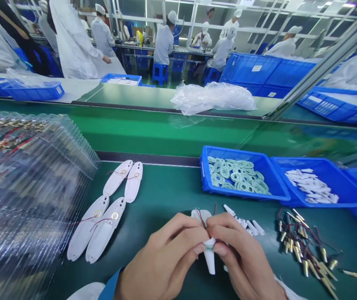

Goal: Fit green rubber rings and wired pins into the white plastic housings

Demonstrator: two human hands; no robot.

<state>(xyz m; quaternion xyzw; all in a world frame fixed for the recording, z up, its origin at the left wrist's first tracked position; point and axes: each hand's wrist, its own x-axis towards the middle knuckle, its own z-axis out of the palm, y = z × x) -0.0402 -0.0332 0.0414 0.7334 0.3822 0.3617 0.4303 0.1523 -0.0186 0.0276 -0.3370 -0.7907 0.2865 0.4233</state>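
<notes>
Since both hands meet on it, we mark the white tapered piece (210, 264) as between the left hand (167, 248) and the right hand (244, 250), neither one nearer. Long axis runs roughly 12 to 6, leaning a touch toward 5:30, narrowing near end free below the thumbs. Pale green ring (209, 246) shows across its upper part; it looks to go around, but fingertips cover both sides.

Left hand: comes in from 7 o'clock, fingers curled, tips pinched on the piece, no real gap. Right hand: mirrors it from 5 o'clock, equally closed up, thumb tip at the ring's 3 o'clock side, left thumb at 9.

Thin red and dark wires (201, 217) rise past the fingertips toward 11; we can't tell where they end. White shell (196, 213) sits just beyond the fingers at 12. From the held piece, we log small white pieces (251, 227) at 2 o'clock, blue tray (204, 173) of green rings (239, 176) at 1, brass parts (303, 246) at 3.
</notes>
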